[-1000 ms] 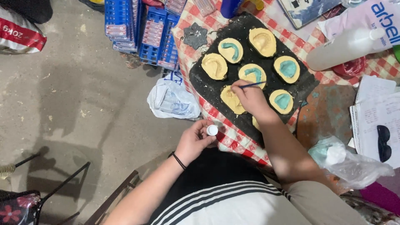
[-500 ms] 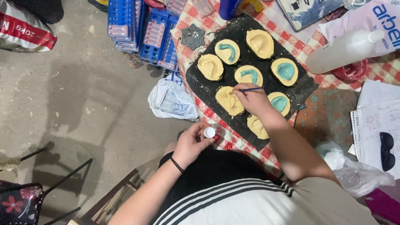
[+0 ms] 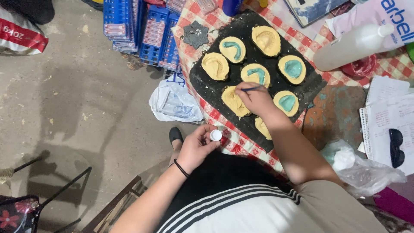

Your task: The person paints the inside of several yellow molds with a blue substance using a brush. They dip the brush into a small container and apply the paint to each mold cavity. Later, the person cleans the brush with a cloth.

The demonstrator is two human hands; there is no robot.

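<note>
Seven yellow discs (image 3: 267,64) lay on a black mat (image 3: 207,82) at the table's (image 3: 224,21) near edge, seen from the head camera. Four discs carried teal paint: two with curved strokes toward the mat's far side, two with filled patches toward its right edge. Three were bare yellow, so by my reckoning the painting was roughly half done, with an eighth shape perhaps hidden under the forearm. The right hand (image 3: 258,100) pinched a thin brush (image 3: 251,89), its tip over the bare disc (image 3: 233,101) near the mat's left edge. The left hand (image 3: 198,146) was curled around a small white-capped pot (image 3: 215,135), held just off the table's near edge above the lap. A white bottle (image 3: 351,43) lay on its side toward the table's far right, beside papers (image 3: 386,116). Blue crates (image 3: 142,32) and a plastic bag (image 3: 174,103) sat on the floor (image 3: 77,108).
</note>
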